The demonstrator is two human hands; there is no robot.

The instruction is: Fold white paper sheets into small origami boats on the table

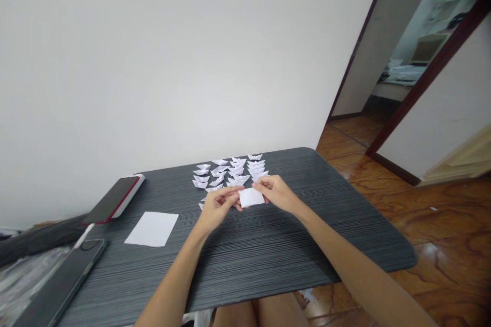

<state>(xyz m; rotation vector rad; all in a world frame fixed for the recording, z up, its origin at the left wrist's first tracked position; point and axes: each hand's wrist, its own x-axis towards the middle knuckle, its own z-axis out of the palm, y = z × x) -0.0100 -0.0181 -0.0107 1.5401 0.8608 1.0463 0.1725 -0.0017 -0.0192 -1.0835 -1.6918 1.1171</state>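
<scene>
Between my two hands is a small folded piece of white paper (251,197), held up over the table. My left hand (219,206) pinches its left edge with thumb and fingers. On the opposite edge, my right hand (276,192) grips it the same way. Just beyond the hands stand several white paper boats (237,169) in rough rows, a few of them partly hidden by my fingers. A flat square sheet of white paper (152,229) lies to the left of my left forearm.
The dark, striped table (261,265) reaches back to a white wall (184,61). At its left are a phone (65,281), a white cable (83,236) and a dark, red-edged device (113,198) on a white one. A doorway and wooden floor (368,179) are at right.
</scene>
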